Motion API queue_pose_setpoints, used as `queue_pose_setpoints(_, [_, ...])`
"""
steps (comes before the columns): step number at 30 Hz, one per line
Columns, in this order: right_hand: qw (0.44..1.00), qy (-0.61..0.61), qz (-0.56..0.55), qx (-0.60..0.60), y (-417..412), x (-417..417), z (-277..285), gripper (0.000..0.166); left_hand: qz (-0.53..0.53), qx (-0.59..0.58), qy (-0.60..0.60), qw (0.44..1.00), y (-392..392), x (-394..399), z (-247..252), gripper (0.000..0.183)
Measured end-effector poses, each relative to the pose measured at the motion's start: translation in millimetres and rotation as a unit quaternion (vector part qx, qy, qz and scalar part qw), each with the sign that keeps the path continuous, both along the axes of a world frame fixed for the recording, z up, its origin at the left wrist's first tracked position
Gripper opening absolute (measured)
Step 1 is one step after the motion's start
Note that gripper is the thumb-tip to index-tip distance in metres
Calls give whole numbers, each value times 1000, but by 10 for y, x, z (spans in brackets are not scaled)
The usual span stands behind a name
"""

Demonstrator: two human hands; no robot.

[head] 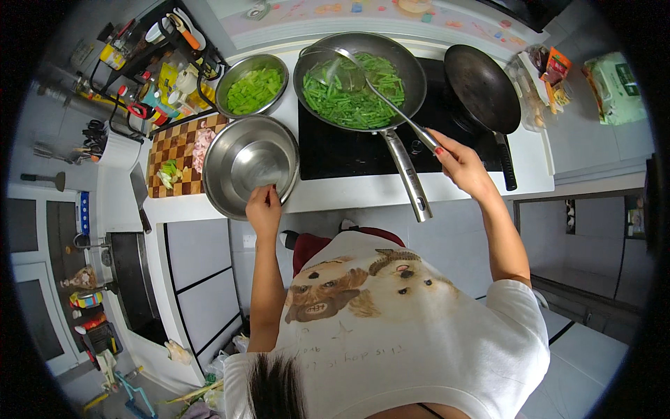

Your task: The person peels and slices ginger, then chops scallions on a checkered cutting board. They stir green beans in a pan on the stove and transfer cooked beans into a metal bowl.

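My right hand (460, 161) grips the long metal handle of a strainer ladle (390, 99). Its round head lies at the left side of a deep wok (417, 78), over cut green beans (361, 99) in liquid. The wok stands on a black cooktop (335, 157), its steel handle (407, 178) jutting towards me. At the near rim of a bare-bottomed stainless steel bowl (225, 173), my left hand (264, 209) pinches the edge, fingertips inside. This bowl reaches over the counter's front edge. Behind it, a second steel bowl (277, 99) holds cut light-green vegetable pieces (254, 90).
A dark frying pan (481, 89) sits right of the wok. On the left, a checkered cutting board (170, 152) bears sliced raw meat (203, 144) and chopped scallion (170, 173). Beside it lies a knife (139, 191). A rack (172, 68) holds several bottles.
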State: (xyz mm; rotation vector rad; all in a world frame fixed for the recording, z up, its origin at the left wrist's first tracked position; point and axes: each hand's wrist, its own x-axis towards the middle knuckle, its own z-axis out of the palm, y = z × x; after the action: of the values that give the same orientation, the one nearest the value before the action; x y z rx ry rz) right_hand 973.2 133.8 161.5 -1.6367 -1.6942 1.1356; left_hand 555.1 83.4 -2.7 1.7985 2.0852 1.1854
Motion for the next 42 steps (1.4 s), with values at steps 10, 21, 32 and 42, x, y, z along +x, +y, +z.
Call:
queue_pose_setpoints(10, [974, -202, 8, 99, -66, 22, -347, 44, -7, 21, -4, 1000, 20, -6, -38, 9])
queue_pose_setpoints(21, [914, -321, -69, 238, 497, -17, -569, 45, 5, -3, -8, 1000, -7, 17, -1, 10])
queue_pose_setpoints(32, [937, -303, -48, 169, 422, -69, -841, 50, -3, -9, 22, 1000, 5, 5, -32, 10])
queue_pose_setpoints(42, [949, -275, -48, 148, 413, -57, -812, 50, -2, -3, 21, 1000, 4, 14, -29, 10])
